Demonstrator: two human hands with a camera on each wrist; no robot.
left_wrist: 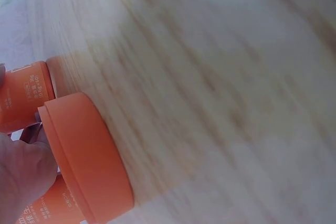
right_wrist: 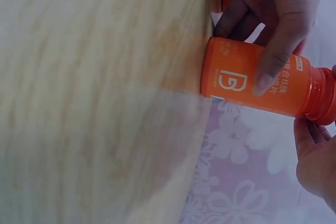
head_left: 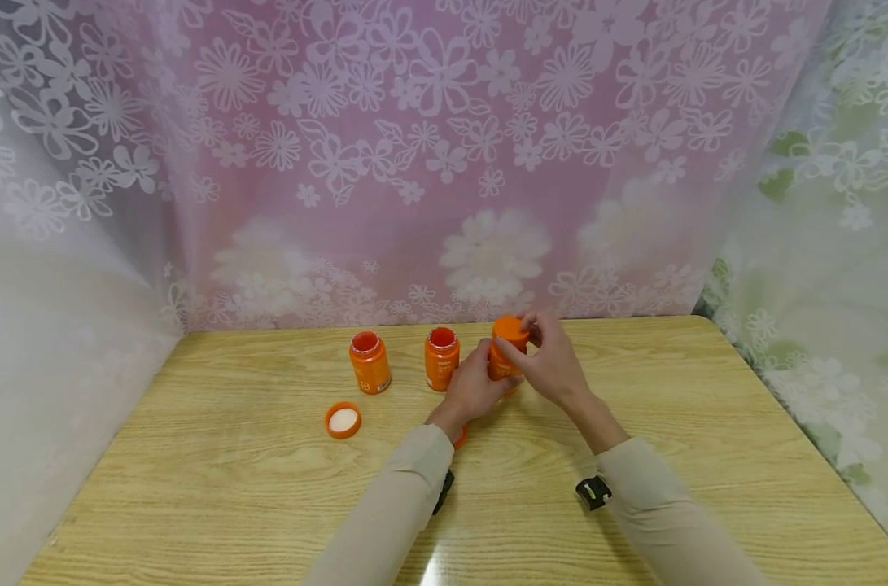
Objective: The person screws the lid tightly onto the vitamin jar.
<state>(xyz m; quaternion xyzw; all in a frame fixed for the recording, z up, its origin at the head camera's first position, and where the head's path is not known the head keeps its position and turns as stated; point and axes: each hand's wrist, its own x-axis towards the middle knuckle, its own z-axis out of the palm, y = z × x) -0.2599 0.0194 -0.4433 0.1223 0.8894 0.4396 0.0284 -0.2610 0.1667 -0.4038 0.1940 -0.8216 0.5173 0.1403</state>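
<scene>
My left hand [head_left: 476, 387] grips the body of an orange pill bottle [right_wrist: 247, 74] at the back of the table, right of centre. The bottle stands upright on the wood. On its neck sits an orange screw cap [head_left: 512, 328], pinched at the rim by the fingers of my right hand [head_left: 553, 362]. In the right wrist view, the right hand [right_wrist: 317, 161] shows partly at the cap end. Just left of the left hand is an uncapped orange bottle [head_left: 441, 358]. A loose orange cap [left_wrist: 92, 156] lies on the table, mostly covered by the left wrist in the head view.
Farther left, another uncapped orange bottle [head_left: 370, 364] stands upright. A loose cap [head_left: 343, 420] lies in front of it, its white inside facing up. Behind the wooden table [head_left: 216, 480] hangs a pink flowered curtain [head_left: 414, 163]; pale curtains flank both sides.
</scene>
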